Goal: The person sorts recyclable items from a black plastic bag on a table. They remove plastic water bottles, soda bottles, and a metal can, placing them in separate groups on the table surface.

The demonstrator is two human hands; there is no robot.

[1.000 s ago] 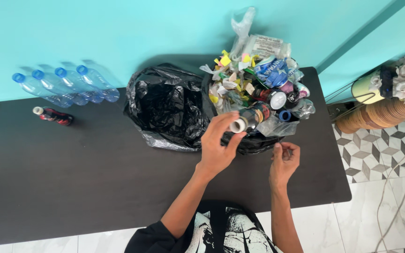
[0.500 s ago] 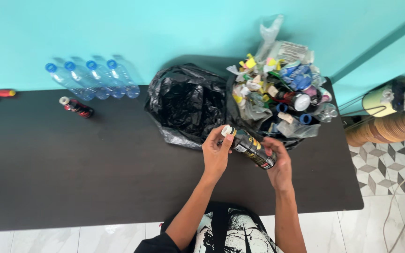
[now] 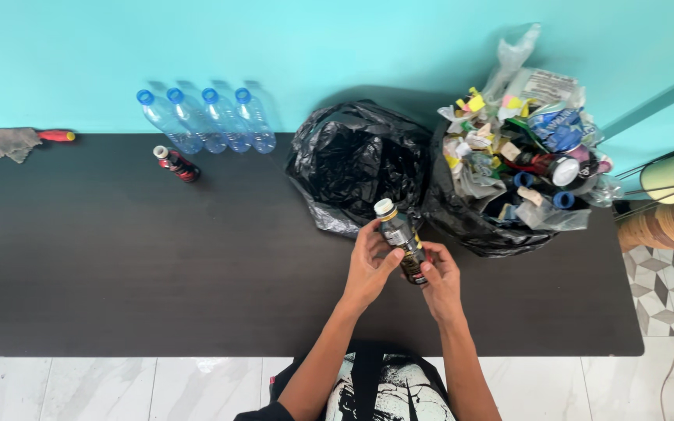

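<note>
Bottle (image 3: pixel 401 241), dark w/ white cap, is sitting in both hands above the dark table (image 3: pixel 118 265), just in front of the black bags. Long axis is tilting cap up-left, base toward right hand (image 3: pixel 440 282), which is clamping the lower end; left hand (image 3: pixel 368 265) is wrapping the body, thumb nearer the cap.

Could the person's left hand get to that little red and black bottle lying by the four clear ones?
Probably yes, once it lets go. The left hand now holds the dark bottle with the right hand. The small red and black bottle lies alone, with only bare dark table between.
</note>
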